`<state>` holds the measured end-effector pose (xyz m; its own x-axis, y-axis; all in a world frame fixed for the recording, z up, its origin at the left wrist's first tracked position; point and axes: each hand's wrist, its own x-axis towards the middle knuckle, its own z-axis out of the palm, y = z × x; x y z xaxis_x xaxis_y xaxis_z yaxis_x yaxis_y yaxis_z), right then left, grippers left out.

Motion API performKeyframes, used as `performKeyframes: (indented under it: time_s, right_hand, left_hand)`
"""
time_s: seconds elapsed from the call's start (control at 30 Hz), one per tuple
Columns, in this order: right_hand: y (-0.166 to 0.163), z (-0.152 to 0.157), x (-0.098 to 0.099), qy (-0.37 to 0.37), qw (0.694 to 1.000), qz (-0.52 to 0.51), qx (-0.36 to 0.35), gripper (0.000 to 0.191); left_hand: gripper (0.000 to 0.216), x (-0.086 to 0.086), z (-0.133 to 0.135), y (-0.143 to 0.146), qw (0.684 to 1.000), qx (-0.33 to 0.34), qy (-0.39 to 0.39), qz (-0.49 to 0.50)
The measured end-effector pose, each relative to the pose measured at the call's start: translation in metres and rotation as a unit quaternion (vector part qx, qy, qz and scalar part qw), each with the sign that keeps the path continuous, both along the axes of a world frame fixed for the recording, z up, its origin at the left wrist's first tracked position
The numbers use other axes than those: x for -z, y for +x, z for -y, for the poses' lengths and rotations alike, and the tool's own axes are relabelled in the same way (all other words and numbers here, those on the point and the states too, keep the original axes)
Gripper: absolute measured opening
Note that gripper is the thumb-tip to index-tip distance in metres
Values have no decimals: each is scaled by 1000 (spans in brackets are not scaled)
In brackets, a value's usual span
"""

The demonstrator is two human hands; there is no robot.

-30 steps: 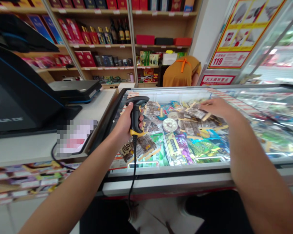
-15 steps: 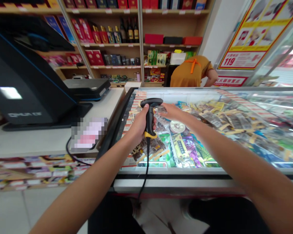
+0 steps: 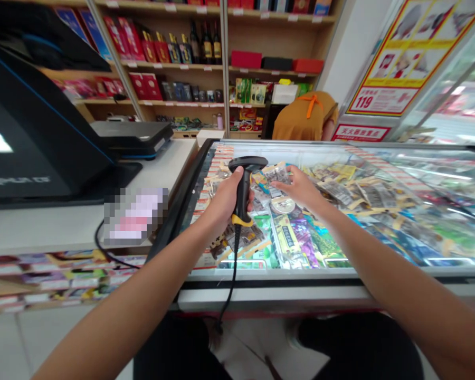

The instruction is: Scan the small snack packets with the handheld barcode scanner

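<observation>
In my left hand (image 3: 227, 198) is a black and yellow barcode scanner (image 3: 243, 192), held upright by its handle with its head at the top. Its black cord hangs down over the near edge of the glass-topped display freezer (image 3: 269, 298). My right hand (image 3: 301, 190) is to the right of the scanner, thumb and fingers spread apart. Right by its fingertips is a clear snack packet (image 3: 275, 173) with a tan edge; whether they touch it is unclear. Below that hand are a round pale lidded tub (image 3: 284, 205) and a yellow-labelled packet (image 3: 287, 236).
On the white counter (image 3: 63, 227) at left stand a black checkout terminal (image 3: 43, 142) and a flat scale (image 3: 134, 134); a blurred-out item (image 3: 136, 214) lies nearer. A person in an orange-brown top (image 3: 303, 119) bends beyond the freezer. Stocked shelves (image 3: 166, 68) line the back wall.
My right hand has moved right, away from the scanner, and its thumb and fingers have spread. The left hand still holds the scanner. The view has shifted slightly.
</observation>
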<state>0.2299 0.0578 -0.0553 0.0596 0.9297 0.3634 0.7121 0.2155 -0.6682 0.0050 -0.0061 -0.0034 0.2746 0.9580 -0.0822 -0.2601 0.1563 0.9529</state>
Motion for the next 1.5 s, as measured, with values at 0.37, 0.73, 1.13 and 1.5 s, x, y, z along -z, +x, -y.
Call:
performKeyframes:
  time_s: [0.37, 0.73, 1.13, 1.5]
  right_hand:
    - [12, 3, -8, 38, 999, -21, 11, 39]
    - [10, 10, -16, 32, 999, -4, -6, 36]
    - [114, 43, -72, 15, 949, 209, 238, 31]
    - [129, 58, -37, 84, 941, 238, 226, 23]
  left_hand:
    - [49, -3, 1, -1, 999, 37, -25, -13]
    - [51, 1, -3, -3, 999, 45, 5, -28]
    - [49, -5, -4, -6, 1000, -6, 14, 13]
    - [44, -8, -6, -6, 999, -34, -9, -13]
